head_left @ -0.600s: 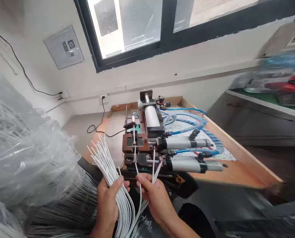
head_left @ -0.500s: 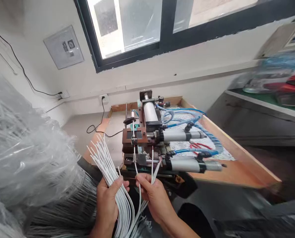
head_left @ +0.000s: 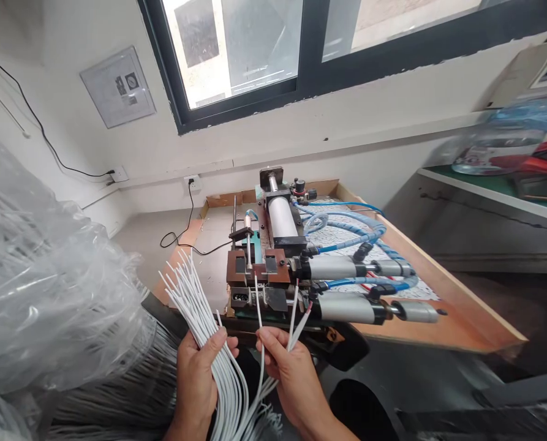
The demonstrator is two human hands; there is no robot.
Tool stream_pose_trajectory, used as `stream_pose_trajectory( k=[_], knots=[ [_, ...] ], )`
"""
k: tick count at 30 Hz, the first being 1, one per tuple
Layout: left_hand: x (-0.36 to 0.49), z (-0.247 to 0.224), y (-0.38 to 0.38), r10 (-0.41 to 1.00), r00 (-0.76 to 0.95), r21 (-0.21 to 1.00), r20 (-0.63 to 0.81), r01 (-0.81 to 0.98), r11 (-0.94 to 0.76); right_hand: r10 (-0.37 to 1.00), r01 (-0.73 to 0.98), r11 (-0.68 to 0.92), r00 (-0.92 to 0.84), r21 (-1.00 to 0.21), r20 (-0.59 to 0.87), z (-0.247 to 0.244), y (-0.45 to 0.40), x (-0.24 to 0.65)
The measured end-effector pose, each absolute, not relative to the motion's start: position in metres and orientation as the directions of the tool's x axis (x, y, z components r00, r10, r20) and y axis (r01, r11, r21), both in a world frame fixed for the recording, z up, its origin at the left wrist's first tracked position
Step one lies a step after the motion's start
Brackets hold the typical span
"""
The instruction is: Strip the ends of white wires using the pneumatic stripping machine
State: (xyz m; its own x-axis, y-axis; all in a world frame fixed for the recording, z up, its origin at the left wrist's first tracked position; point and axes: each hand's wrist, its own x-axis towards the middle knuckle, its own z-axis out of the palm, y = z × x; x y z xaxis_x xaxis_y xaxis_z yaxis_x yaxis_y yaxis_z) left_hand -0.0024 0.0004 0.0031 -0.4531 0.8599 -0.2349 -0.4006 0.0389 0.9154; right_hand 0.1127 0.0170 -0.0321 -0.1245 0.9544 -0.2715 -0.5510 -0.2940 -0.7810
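My left hand (head_left: 200,373) is closed around a thick bundle of white wires (head_left: 195,300), whose free ends fan out up and to the left. Just to its right, my right hand (head_left: 291,370) pinches a single white wire (head_left: 260,306) between thumb and fingers. This wire's upper end reaches the front jaws of the wire stripping machine (head_left: 257,266). Also in my right hand are a few wires (head_left: 302,321) pointing up and right, with reddish tips. Below both hands the wires run together; frayed ends (head_left: 271,421) show there.
Silver air cylinders (head_left: 347,307) and blue air hoses (head_left: 360,233) stick out to the machine's right. A wooden tray edge (head_left: 457,294) surrounds it. Plastic-wrapped wire bundles (head_left: 62,294) crowd the left. A green-topped shelf (head_left: 484,184) stands at the right.
The machine's jaw blocks have slid apart and its cylinder rods now stick out further. My right hand has drawn slightly back, and the wire tip now sits at the front of the jaws.
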Motion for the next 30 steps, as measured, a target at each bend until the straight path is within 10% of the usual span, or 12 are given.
stream_pose_trajectory(
  k=[22, 30],
  knots=[
    [0.002, 0.007, 0.006, 0.908, -0.382, 0.915, -0.172, -0.404, 0.004, 0.870, -0.314, -0.293, -0.479, -0.903, -0.116, -0.044, 0.013, 0.108],
    [0.001, 0.019, 0.014, 0.907, -0.377, 0.916, -0.189, -0.400, 0.025, 0.966, -0.336, -0.174, -0.242, -0.926, -0.094, -0.037, 0.016, 0.112]
  ],
)
